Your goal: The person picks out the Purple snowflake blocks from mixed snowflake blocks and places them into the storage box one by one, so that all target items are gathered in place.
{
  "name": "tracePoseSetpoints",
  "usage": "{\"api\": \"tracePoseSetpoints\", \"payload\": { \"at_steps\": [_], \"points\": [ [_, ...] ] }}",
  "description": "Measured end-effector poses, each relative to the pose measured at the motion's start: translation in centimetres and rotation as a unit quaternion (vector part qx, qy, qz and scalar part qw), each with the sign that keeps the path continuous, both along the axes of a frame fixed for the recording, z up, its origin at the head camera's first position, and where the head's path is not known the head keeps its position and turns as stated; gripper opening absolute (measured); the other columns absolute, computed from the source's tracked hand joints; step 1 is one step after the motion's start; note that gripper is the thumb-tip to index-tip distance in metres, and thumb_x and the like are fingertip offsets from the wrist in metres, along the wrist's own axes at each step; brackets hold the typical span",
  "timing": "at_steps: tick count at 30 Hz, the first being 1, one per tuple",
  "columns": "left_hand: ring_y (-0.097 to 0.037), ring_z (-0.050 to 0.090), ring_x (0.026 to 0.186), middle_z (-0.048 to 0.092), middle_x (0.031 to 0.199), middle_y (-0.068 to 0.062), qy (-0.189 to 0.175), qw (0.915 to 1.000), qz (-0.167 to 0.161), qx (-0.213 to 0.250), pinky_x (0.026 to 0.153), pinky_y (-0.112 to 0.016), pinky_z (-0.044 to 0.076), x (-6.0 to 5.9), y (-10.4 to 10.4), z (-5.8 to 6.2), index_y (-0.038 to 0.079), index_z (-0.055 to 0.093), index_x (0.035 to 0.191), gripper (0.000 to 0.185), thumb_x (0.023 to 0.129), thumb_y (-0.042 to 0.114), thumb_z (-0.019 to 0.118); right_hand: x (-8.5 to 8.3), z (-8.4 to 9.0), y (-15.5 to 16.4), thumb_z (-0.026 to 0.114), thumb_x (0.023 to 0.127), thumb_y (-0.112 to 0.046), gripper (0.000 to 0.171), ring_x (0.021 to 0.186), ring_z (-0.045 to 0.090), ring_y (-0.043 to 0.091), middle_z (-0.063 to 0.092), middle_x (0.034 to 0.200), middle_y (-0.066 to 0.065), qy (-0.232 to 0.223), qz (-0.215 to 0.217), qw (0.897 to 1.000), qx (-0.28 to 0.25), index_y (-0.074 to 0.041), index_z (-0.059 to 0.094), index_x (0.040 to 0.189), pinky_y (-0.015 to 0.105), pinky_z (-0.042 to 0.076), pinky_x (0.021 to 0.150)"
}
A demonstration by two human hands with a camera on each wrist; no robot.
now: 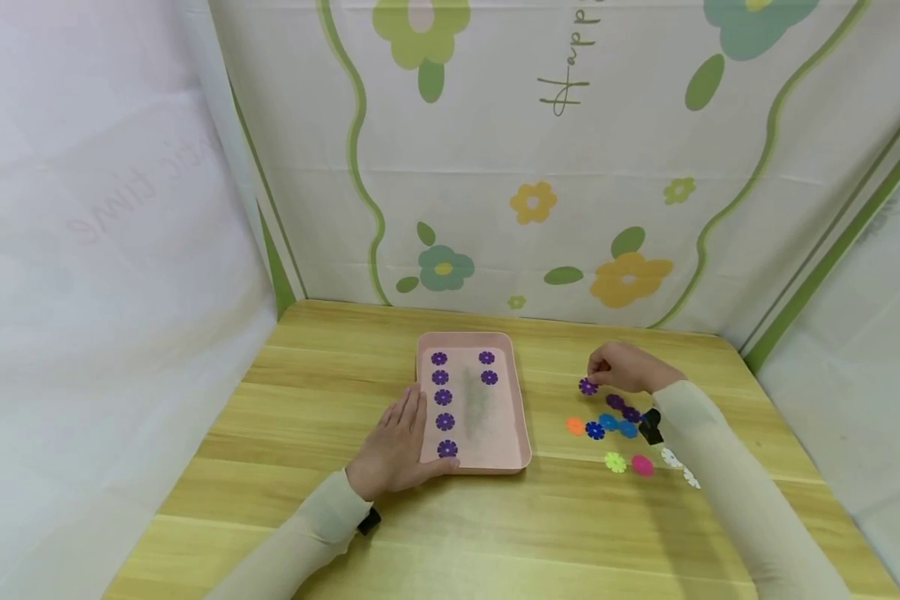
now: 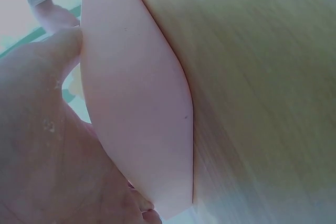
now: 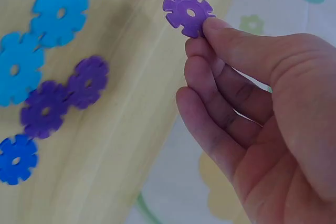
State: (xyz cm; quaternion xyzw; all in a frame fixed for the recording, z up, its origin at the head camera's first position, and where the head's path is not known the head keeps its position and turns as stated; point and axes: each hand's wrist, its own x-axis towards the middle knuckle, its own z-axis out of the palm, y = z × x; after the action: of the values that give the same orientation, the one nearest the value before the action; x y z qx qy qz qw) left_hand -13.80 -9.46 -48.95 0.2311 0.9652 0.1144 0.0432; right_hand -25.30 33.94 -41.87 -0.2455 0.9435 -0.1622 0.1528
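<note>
The left hand point(image 1: 397, 442) lies flat, fingers straight, against the near left rim of the smooth pink tray point(image 1: 513, 417), which holds seven notched purple discs. Right of it, the right hand point(image 1: 626, 367) pinches a purple plastic flower disc point(image 3: 187, 13), lifted just beyond the loose coloured discs point(image 1: 615, 429) on the wood-grain table point(image 1: 330, 392).

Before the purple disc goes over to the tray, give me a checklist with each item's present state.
1. Grip: right hand pinches the purple disc at its edge: ok.
2. Disc off the table: ok.
3. Pink tray steadied: left hand rests flat on its left rim: ok.
4. Free spot in tray: right column holds only two discs, space below: ok.
5. Colour match: tray discs are purple too: ok.
6. Firmness of the pinch: cannot tell.
</note>
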Motion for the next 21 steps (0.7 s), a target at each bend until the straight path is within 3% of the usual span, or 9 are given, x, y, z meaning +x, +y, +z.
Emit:
{"api": "tracePoseSetpoints", "payload": {
  "at_steps": [6, 12, 21],
  "points": [
    [-0.043, 0.014, 0.164, 0.009, 0.176, -0.028, -0.009, 0.9999, -0.003, 0.007, 0.131, -0.058, 0.025, 0.2, 0.0, 0.5, -0.007, 0.014, 0.166, 0.123, 0.092, 0.082, 0.054, -0.5, 1.1, -3.1, 0.069, 0.103, -0.011, 0.016, 0.069, 0.055, 0.010, 0.073, 0.083, 0.002, 0.009, 0.033, 0.999, 0.015, -0.011, 0.076, 0.089, 0.028, 0.051, 0.068],
    [-0.042, 0.014, 0.165, 0.008, 0.176, -0.026, 0.009, 0.9999, -0.004, -0.003, 0.131, -0.056, 0.026, -0.1, -0.2, -0.3, -0.006, 0.013, 0.167, 0.124, 0.091, 0.086, 0.049, -1.2, 1.8, -7.3, 0.070, 0.103, -0.014, 0.015, 0.070, 0.054, 0.010, 0.074, 0.084, 0.002, 0.008, 0.058, 0.998, 0.028, -0.012, 0.076, 0.089, 0.027, 0.049, 0.068],
    [-0.045, 0.018, 0.163, 0.014, 0.174, -0.030, -0.017, 0.9998, -0.006, 0.012, 0.130, -0.058, 0.028, 0.5, 0.0, 1.6, -0.010, 0.020, 0.164, 0.120, 0.093, 0.079, 0.056, -1.1, 2.7, -12.8, 0.071, 0.102, -0.015, 0.015, 0.070, 0.053, 0.010, 0.071, 0.081, -0.001, 0.001, 0.085, 0.996, 0.024, -0.012, 0.075, 0.088, 0.026, 0.047, 0.067]
  ]
}}
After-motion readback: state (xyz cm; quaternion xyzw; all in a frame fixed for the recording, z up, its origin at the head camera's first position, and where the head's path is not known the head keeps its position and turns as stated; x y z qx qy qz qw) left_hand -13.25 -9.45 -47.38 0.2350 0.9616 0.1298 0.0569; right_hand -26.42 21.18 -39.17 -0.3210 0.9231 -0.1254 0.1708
